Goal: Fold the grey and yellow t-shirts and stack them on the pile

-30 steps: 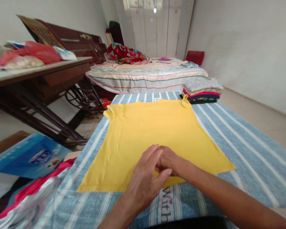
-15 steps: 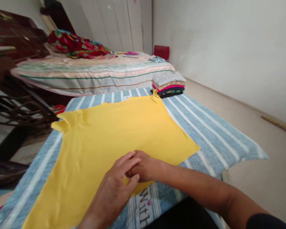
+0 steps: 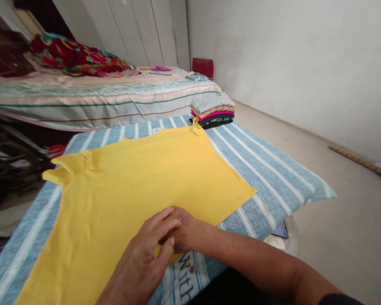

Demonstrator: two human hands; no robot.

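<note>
A yellow T-shirt (image 3: 136,178) lies spread flat on a blue and white striped cloth (image 3: 266,173). Both my hands meet at the shirt's near hem, at the bottom middle of the view. My left hand (image 3: 142,258) lies over the hem with its fingers together, pinching the yellow fabric. My right hand (image 3: 187,231) comes in from the right and is closed on the same hem edge, partly hidden behind my left fingers.
A stack of folded clothes (image 3: 212,110) sits at the far right corner of the striped cloth. Behind it stands a bed (image 3: 98,97) with a red floral bundle (image 3: 73,55). Bare floor (image 3: 336,228) and a wall lie to the right; dark furniture stands at the left.
The view has swung to the right, so the table and clutter on the left have left the picture. My hands stay together on the shirt's near hem.
</note>
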